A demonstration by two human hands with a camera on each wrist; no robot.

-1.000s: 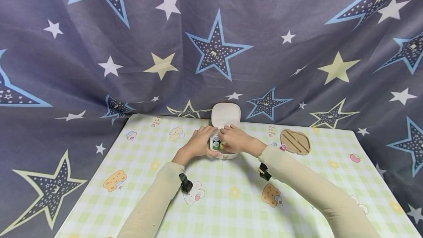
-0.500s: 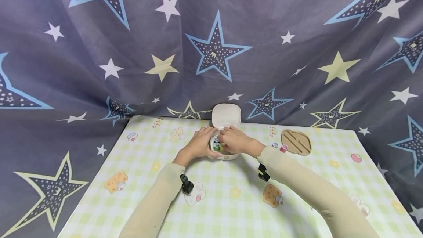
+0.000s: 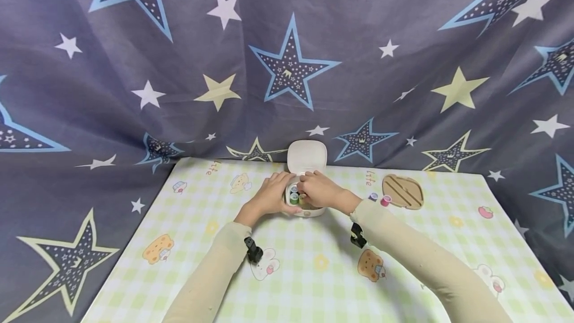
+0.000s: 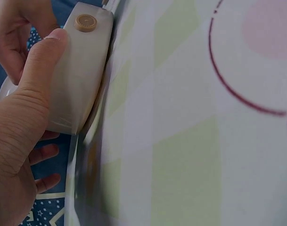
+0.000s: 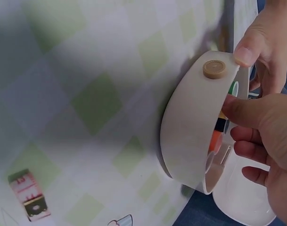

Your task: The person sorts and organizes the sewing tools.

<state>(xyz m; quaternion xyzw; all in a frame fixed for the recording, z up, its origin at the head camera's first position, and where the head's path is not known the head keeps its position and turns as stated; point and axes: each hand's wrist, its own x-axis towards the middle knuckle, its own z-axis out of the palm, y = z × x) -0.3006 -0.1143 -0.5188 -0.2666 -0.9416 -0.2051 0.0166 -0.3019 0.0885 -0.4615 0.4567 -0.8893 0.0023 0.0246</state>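
A cream sewing box (image 3: 312, 212) stands at the back of the table, its white lid (image 3: 307, 156) tipped up behind it. My left hand (image 3: 271, 196) grips the box's left side, thumb over the front rim beside a round tan button (image 4: 86, 23). Inside sit thread spools, among them a green spool (image 3: 294, 198), a black spool (image 5: 221, 125) and an orange spool (image 5: 216, 140). Reaching in from the right, my right hand (image 3: 320, 189) pinches a yellow spool (image 3: 302, 199) with thumb and bent fingers; the fingertips are partly hidden by the box wall.
To the right of the box lie a pink spool-like roll (image 3: 385, 200) and a small bluish spool (image 3: 373, 197). Beyond them is a tan oval insert tray (image 3: 402, 192) with diagonal slots. A star-patterned curtain (image 3: 287, 64) hangs directly behind the table's back edge.
Both hands stay at the box with almost no movement. The right fingers remain among the spools, and the head view has shifted very slightly.
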